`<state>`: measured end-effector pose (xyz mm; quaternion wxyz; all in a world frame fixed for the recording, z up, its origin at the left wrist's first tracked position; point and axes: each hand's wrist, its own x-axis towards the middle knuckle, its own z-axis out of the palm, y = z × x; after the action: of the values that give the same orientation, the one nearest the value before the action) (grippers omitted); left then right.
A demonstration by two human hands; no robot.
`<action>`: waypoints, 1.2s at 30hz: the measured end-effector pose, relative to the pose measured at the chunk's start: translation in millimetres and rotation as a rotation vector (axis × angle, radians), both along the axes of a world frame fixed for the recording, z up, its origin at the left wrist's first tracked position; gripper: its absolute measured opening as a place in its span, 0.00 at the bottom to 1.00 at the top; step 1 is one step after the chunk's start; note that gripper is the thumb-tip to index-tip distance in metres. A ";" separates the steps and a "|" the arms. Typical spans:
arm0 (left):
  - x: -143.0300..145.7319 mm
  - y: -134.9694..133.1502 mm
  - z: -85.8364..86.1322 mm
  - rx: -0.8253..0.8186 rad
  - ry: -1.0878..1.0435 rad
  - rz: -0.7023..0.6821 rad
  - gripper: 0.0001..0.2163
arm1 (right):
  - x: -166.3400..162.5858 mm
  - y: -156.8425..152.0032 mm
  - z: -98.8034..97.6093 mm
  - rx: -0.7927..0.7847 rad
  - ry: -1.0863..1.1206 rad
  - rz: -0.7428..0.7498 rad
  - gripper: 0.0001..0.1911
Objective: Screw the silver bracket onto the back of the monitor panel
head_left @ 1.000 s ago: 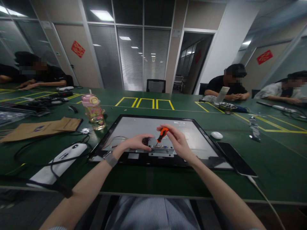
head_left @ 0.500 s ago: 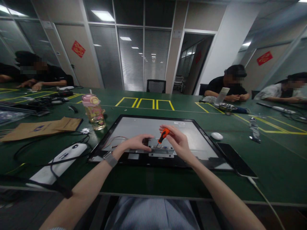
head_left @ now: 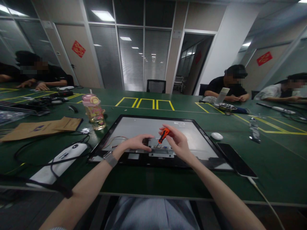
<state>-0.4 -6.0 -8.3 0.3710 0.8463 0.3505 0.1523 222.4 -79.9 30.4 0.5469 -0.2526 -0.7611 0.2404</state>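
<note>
An orange and black screwdriver [head_left: 164, 135] is in my right hand [head_left: 178, 142], its fingers closed round the handle. The thin shaft slants down and left to the metal bracket with port sockets [head_left: 161, 154]. My left hand [head_left: 136, 142] grips the left end of this bracket, thumb in front and fingers behind. The bracket stands at the near edge of a flat display panel [head_left: 134, 126], which lies with its grey side up in a black frame. Where the screwdriver tip meets the bracket is too small to make out. Thin wires [head_left: 112, 142] lie left of my left hand.
A pink-lidded bottle [head_left: 93, 111], a brown paper bag [head_left: 45, 127] and a white power bank-like device [head_left: 59, 163] with black cables are on the left. To the right lie a phone [head_left: 236, 159] on a cable and a white case [head_left: 216, 136]. Several people sit across the table.
The screwdriver handle has turned very slightly in my right hand. My left hand keeps its place on the bracket. At the far left, a person's hand has shifted a little.
</note>
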 end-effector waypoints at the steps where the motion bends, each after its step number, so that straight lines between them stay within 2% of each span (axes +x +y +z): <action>1: 0.0 -0.1 0.3 0.006 0.004 0.003 0.35 | -0.4 0.2 -0.6 -0.001 0.004 -0.009 0.21; 6: 0.3 -2.1 3.4 0.001 0.001 0.003 0.34 | -2.1 1.3 -0.1 0.084 -0.015 -0.210 0.14; 8: 0.4 -2.8 3.9 -0.008 -0.002 0.002 0.34 | -2.0 1.1 1.1 0.109 -0.026 -0.227 0.12; 11: 0.1 -2.4 2.6 -0.007 -0.008 0.002 0.34 | -1.7 0.9 1.9 0.106 -0.027 -0.205 0.11; 14: -0.8 -0.8 -0.2 -0.010 -0.016 0.003 0.34 | -1.5 1.0 1.5 0.027 0.024 -0.162 0.11; 17: -1.6 0.9 -2.2 -0.011 -0.012 0.010 0.34 | -1.0 0.3 2.2 -0.093 0.073 -0.059 0.15; 20: -1.7 1.6 -2.7 -0.005 -0.004 0.009 0.35 | -0.5 -0.8 5.0 -0.162 0.094 0.046 0.15; 24: -1.6 1.6 -2.9 -0.024 -0.026 -0.001 0.35 | -1.7 -0.4 7.4 -0.150 0.094 0.064 0.12; 30: -1.9 2.1 -3.6 -0.023 -0.021 -0.001 0.35 | -2.6 0.4 3.3 -0.078 0.035 -0.059 0.15; 36: -1.7 0.3 0.2 -0.001 0.009 0.001 0.34 | -2.3 -0.6 3.4 -0.071 0.005 0.024 0.18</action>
<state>-2.1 -5.7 -8.1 0.3696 0.8468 0.3525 0.1485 220.1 -80.6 33.8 0.5367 -0.2621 -0.7537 0.2742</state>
